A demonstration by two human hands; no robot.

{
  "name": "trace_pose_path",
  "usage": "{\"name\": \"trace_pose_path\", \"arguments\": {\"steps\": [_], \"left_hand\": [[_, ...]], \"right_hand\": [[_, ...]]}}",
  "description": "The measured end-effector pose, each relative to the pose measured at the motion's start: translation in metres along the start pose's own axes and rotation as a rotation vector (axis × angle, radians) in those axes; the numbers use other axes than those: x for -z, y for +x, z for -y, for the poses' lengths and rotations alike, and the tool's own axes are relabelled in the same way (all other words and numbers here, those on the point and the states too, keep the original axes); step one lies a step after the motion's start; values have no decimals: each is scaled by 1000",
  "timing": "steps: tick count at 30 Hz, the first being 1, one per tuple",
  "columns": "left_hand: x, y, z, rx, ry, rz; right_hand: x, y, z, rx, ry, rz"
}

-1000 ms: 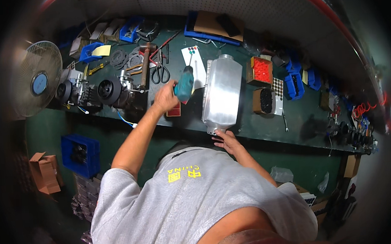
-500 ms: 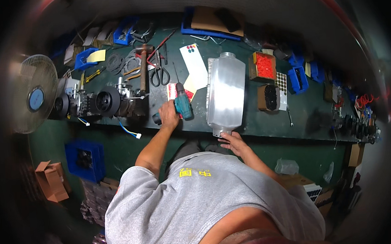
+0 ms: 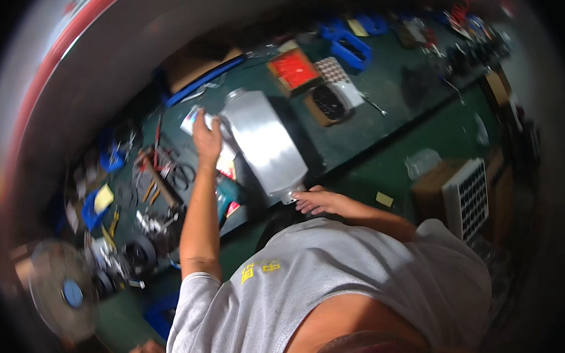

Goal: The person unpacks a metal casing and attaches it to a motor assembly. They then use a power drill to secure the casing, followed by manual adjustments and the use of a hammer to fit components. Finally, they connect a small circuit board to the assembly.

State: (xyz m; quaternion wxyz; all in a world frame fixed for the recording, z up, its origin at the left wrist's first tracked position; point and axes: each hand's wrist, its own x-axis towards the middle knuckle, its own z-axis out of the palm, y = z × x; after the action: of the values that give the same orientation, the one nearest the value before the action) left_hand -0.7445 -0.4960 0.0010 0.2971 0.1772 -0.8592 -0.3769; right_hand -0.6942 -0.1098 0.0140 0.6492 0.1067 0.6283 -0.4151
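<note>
Touching the silver casing (image 3: 266, 138) on the worktop (image 3: 392, 72) with the right grip (image 3: 319, 201), left grip (image 3: 207, 137) over the white sheet (image 3: 188, 121), can't tell open from closed on either. Wouldn't bump that casing this near the edge, could slide off.

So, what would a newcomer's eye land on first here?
Probably the shiny silver metal canister in the middle, lying on the dark green bench with the right hand at its near end. Next come the bright red pieces in a box beyond it to the right, and the round fan at the picture's lower left.
</note>
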Motion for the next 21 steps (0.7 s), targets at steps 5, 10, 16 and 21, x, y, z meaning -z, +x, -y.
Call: {"name": "trace_pose_path", "arguments": {"steps": [5,10,16,21], "left_hand": [[-43,79,-19,12,2,350],[-53,84,-25,198,-5,514],[-38,98,-41,135,-33,479],[-7,108,-73,308,-155,359]], "right_hand": [[-1,2,-5,40,150,75],[-8,-2,-9,51,333,132],[-9,-22,14,98,336,125],[-11,-56,25,249,223,-68]]}}
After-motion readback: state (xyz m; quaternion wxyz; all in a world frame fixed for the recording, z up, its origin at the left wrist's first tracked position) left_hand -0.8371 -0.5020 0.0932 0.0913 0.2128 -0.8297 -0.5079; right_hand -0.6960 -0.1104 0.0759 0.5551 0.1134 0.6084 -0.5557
